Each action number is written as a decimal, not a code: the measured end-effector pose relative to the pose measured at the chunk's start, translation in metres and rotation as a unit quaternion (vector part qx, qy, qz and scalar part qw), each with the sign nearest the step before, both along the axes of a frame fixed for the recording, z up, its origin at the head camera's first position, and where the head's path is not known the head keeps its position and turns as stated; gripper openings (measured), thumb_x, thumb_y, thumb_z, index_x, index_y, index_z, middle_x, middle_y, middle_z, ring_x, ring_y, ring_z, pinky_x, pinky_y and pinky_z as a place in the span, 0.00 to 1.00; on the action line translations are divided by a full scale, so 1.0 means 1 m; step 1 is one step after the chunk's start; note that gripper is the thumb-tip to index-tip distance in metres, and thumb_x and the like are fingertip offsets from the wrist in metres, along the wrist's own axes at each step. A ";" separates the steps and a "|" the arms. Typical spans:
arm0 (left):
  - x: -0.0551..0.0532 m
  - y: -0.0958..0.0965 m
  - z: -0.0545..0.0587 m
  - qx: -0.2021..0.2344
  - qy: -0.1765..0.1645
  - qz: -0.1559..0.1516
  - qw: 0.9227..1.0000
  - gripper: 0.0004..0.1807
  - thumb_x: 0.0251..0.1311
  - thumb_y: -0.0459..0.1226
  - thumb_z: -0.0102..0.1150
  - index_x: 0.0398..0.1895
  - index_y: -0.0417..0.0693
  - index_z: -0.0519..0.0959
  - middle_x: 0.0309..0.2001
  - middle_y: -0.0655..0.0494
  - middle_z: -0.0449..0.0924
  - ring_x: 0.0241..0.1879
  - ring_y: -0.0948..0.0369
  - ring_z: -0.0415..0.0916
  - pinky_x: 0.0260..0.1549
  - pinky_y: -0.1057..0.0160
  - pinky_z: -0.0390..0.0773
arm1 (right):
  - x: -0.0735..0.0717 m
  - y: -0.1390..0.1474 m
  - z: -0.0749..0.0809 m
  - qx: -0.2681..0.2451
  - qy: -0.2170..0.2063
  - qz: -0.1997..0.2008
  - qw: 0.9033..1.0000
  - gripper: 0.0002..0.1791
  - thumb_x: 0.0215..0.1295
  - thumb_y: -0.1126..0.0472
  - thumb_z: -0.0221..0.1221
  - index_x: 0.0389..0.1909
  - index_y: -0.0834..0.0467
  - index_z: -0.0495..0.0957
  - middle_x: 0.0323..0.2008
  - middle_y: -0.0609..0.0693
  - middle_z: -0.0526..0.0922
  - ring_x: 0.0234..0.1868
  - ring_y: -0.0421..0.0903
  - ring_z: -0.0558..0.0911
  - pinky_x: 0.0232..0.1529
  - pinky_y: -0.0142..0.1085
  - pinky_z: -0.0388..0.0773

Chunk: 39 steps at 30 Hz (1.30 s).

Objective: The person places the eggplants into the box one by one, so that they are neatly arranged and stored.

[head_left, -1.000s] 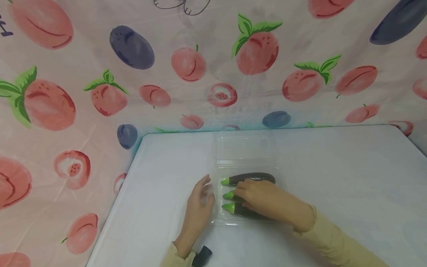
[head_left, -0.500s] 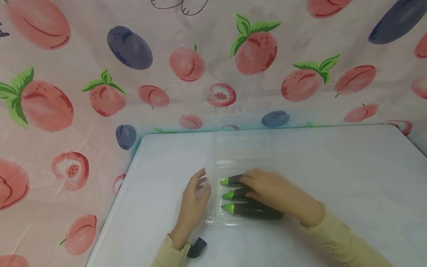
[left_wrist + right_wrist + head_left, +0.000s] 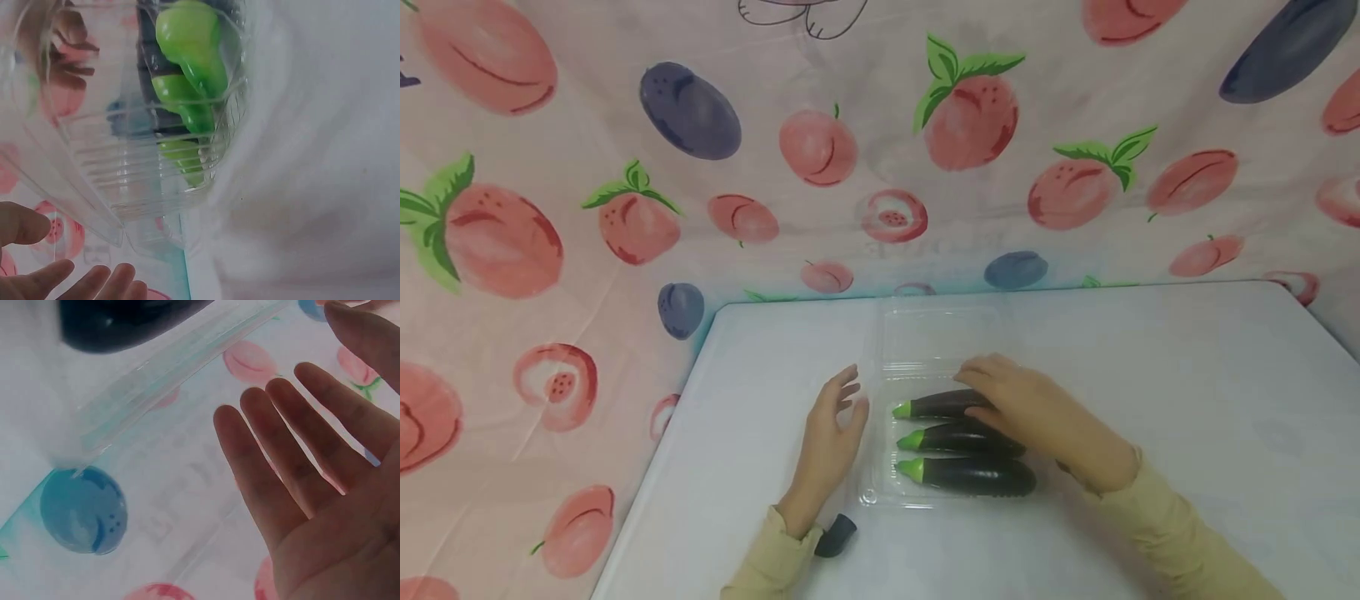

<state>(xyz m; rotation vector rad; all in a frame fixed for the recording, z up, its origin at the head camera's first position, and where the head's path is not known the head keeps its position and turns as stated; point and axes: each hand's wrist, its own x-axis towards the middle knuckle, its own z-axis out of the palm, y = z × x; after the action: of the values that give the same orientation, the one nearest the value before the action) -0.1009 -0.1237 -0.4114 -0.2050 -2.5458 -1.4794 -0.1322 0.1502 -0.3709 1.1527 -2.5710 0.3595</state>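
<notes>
Three dark eggplants with bright green tips lie side by side in a clear plastic clamshell box (image 3: 880, 487): a far eggplant (image 3: 934, 406), a middle eggplant (image 3: 966, 437) and a near eggplant (image 3: 979, 476). The box's clear lid (image 3: 943, 337) lies folded back toward the wall. My right hand (image 3: 1030, 412) hovers over the far eggplant's right end, hiding it; in the right wrist view its fingers (image 3: 256, 469) are straight and hold nothing. Just left of the box is my left hand (image 3: 831, 442), fingers relaxed and holding nothing. Green tips (image 3: 190, 37) show through the box wall in the left wrist view.
A white table (image 3: 1187, 417) bears the box. Behind and to the left hangs a cloth (image 3: 820, 67) printed with peaches and plums. A black object (image 3: 837, 536) sits at my left wrist, by the sleeve.
My right hand has moved from the middle eggplant up and to the right, away from the eggplants, uncovering the middle and near ones. My left hand has shifted slightly left and away.
</notes>
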 end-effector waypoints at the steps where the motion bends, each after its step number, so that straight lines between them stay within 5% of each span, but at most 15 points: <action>1: -0.002 0.000 -0.001 -0.001 0.008 -0.002 1.000 0.26 0.70 0.35 0.52 0.71 0.41 0.65 0.68 0.44 0.70 0.64 0.47 0.73 0.61 0.50 0.77 | -0.001 0.002 -0.001 -0.006 -0.001 -0.003 1.000 0.24 0.55 0.60 0.72 0.52 0.63 0.80 0.49 0.54 0.83 0.51 0.50 0.82 0.52 0.43 0.83; 13: -0.020 -0.006 -0.002 -0.012 0.031 -0.011 0.999 0.25 0.69 0.34 0.54 0.68 0.39 0.67 0.63 0.43 0.73 0.61 0.49 0.74 0.59 0.52 0.78 | -0.013 0.018 -0.007 -0.024 -0.026 -0.061 0.998 0.26 0.59 0.59 0.70 0.56 0.66 0.77 0.52 0.61 0.80 0.55 0.56 0.79 0.55 0.50 0.81; 21: -0.030 -0.008 -0.003 -0.005 0.020 -0.018 1.000 0.24 0.70 0.34 0.53 0.68 0.37 0.67 0.63 0.41 0.73 0.61 0.47 0.73 0.60 0.52 0.77 | -0.021 0.027 -0.010 -0.041 -0.053 -0.098 0.993 0.27 0.62 0.59 0.67 0.58 0.67 0.75 0.54 0.63 0.77 0.58 0.59 0.77 0.59 0.54 0.78; 30: -0.042 -0.005 -0.005 0.015 0.002 -0.020 1.000 0.24 0.70 0.33 0.52 0.68 0.38 0.67 0.64 0.41 0.72 0.62 0.46 0.73 0.61 0.51 0.77 | -0.031 0.039 -0.018 -0.080 -0.035 -0.110 0.990 0.26 0.62 0.60 0.66 0.57 0.69 0.74 0.52 0.63 0.76 0.56 0.60 0.76 0.58 0.55 0.77; 39: -0.051 -0.002 -0.005 0.009 -0.007 -0.011 1.000 0.24 0.71 0.34 0.52 0.68 0.39 0.68 0.64 0.44 0.72 0.61 0.50 0.74 0.60 0.53 0.77 | -0.037 0.045 -0.021 -0.096 -0.076 -0.148 0.981 0.28 0.65 0.58 0.63 0.60 0.70 0.71 0.53 0.65 0.75 0.58 0.62 0.74 0.61 0.57 0.73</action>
<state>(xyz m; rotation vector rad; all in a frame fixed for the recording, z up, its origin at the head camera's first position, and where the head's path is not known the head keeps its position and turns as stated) -0.1521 -0.1252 -0.4162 -0.2214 -2.5481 -1.5170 -0.1690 0.1950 -0.3921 0.6867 -2.7122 0.6278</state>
